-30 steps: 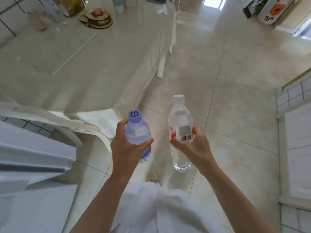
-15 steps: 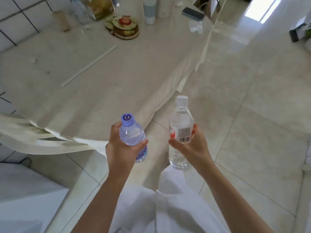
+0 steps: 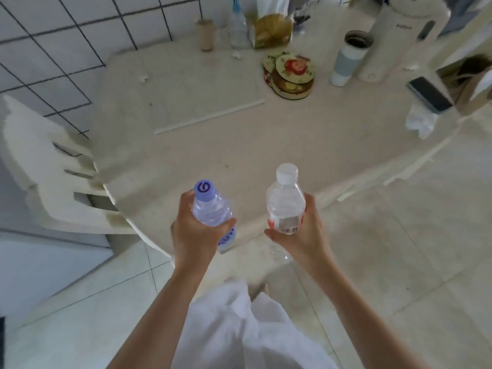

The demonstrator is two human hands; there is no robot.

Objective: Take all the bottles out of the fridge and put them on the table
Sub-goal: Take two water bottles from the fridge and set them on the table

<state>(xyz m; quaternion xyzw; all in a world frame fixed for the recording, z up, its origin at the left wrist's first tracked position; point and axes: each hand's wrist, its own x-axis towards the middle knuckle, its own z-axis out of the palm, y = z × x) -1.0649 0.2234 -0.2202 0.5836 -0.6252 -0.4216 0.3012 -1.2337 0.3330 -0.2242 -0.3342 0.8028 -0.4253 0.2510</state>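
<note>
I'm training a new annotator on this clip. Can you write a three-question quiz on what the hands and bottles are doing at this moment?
1. True or false: both bottles already stand on the table.
2. Which cap belongs to the bottle in the left hand? A) white B) purple C) red
3. In a few words: what lies on the table's far right edge, above the crumpled tissue?

Key
1. False. The purple-capped bottle and the white-capped bottle are each held upright in a grip over the table's near edge.
2. B. The right hand holds the white-capped one.
3. A dark phone.
</note>
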